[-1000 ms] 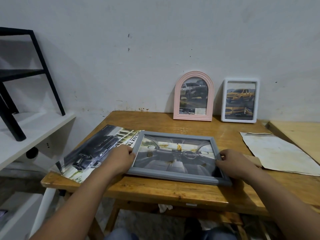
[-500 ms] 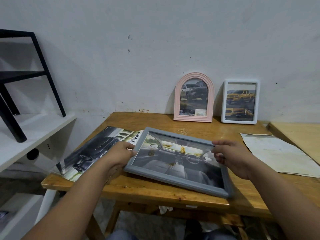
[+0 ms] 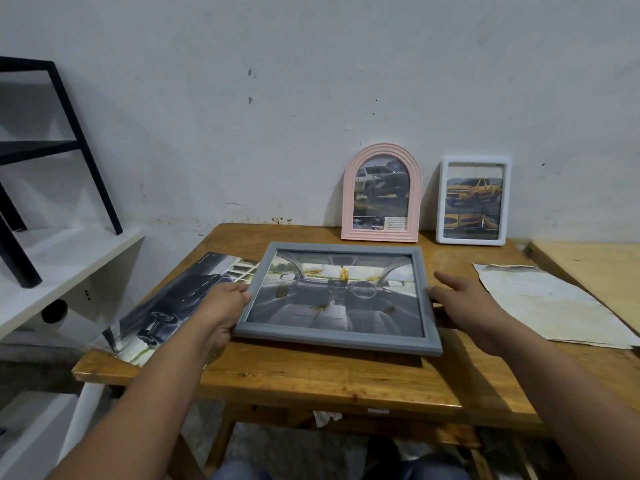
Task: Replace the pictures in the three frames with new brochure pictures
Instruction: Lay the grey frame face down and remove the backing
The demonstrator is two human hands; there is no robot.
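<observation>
A grey rectangular frame (image 3: 337, 338) with a car-interior picture is lifted off the wooden table (image 3: 311, 375), its far edge raised. My left hand (image 3: 221, 306) grips its left edge. My right hand (image 3: 464, 299) has straight fingers touching the right edge. A pink arched frame (image 3: 348, 192) and a white frame (image 3: 440, 199), each with a truck picture, lean on the wall at the back. A brochure (image 3: 173, 306) showing a dark car lies at the table's left, partly under my left hand.
A stained, worn sheet of paper (image 3: 547, 303) lies at the right of the table. A second wooden table (image 3: 595, 268) adjoins on the right. A white shelf (image 3: 62, 265) with a black metal stand (image 3: 86, 150) is at the left.
The grey frame rose from lying flat on the table and tilted up towards me. My right hand let go of its grip and now lies with straight fingers at the right edge.
</observation>
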